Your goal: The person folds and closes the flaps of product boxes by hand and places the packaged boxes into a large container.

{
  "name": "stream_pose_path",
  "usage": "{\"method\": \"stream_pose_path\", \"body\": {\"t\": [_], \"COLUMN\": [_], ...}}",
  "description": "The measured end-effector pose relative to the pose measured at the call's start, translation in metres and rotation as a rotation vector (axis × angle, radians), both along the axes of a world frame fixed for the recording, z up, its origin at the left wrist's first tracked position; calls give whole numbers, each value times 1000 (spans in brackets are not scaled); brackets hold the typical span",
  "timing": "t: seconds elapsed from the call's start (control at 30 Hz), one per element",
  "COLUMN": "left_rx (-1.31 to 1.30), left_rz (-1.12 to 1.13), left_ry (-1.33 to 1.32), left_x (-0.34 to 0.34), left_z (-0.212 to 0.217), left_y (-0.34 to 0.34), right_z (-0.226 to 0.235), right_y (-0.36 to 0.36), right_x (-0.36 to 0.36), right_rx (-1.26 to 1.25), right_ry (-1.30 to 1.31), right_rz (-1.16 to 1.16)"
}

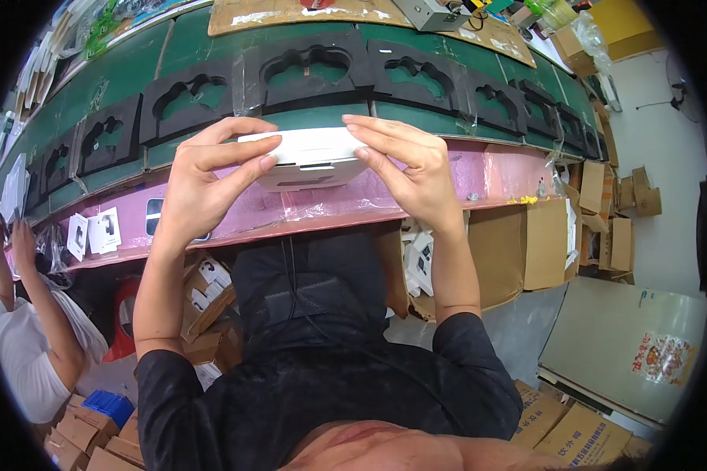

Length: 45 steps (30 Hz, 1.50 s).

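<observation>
A flat white cardboard box (pixel 310 147) is held up between my two hands above the pink bench edge, with a dark gap along its near side. My left hand (pixel 212 161) pinches its left end, thumb on the near side and fingers on top. At the right end, my right hand (pixel 408 163) grips it the same way. Just behind the box, a black foam holder (pixel 273 98) with a wavy cut-out stands on the green bench; what is inside the box cannot be seen.
More black foam holders line the green bench (pixel 184 47) on both sides. An open carton (pixel 487 255) of white boxes stands by my right arm. White cards (pixel 102 230) and a phone (pixel 155 216) lie at the left. A co-worker (pixel 39 337) sits farther left. Cartons (pixel 573 432) are stacked behind.
</observation>
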<state>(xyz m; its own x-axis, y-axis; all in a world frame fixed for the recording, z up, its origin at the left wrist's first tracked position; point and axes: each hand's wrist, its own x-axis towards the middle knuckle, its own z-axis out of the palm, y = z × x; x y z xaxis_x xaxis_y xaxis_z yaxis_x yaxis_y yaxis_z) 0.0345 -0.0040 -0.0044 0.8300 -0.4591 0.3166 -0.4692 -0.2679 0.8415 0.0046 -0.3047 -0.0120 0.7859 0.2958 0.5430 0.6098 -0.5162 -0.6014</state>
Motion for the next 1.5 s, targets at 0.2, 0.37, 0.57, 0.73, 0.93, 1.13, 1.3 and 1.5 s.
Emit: {"method": "stream_pose_path", "body": {"t": [0.2, 0.37, 0.57, 0.73, 0.93, 1.13, 1.3, 1.5], "left_rx": [15, 44, 72, 90, 121, 39, 91, 158], "left_rz": [17, -11, -18, 6, -37, -34, 23, -42], "left_ry": [-47, -76, -118, -133, -202, -97, -151, -349], "left_x": [-3, -8, -26, -28, -28, -24, -23, -22], "left_z": [-2, 2, 1, 0, 3, -5, -8, -13], "left_y": [2, 5, 11, 11, 14, 18, 16, 22], "right_z": [-2, -2, 1, -3, -4, 2, -5, -11], "right_y": [1, 1, 8, 12, 14, 9, 11, 12], "right_x": [-2, -7, -23, -25, -29, -22, -18, -22], "right_rx": [23, -61, -92, -148, -131, -133, -201, -156], "right_ry": [9, -46, -79, -133, -101, -52, -155, -169], "right_rz": [17, 29, 24, 1, 12, 43, 28, 59]}}
